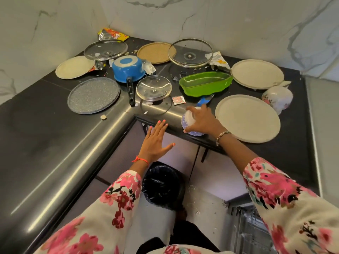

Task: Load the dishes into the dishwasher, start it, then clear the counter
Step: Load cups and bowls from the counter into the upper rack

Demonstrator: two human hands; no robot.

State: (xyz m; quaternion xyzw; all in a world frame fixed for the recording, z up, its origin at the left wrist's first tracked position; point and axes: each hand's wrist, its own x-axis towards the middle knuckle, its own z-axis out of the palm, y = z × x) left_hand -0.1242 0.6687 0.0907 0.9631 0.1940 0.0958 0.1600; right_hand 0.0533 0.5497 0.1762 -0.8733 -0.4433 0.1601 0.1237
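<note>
Barely begun: plates (247, 118), lids (154, 88) and pot (127, 67) crowd the worktop (45, 114). My right fingers (197, 111) grip a bowl (189, 119); left fingers (161, 126) spread, empty.

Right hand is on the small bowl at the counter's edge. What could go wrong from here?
The bowl sits at the front edge of the counter; if the right hand loses its grip, it may drop to the floor. The small glass lid lies near that edge, ahead of the open left hand; a careless reach could knock it off.
</note>
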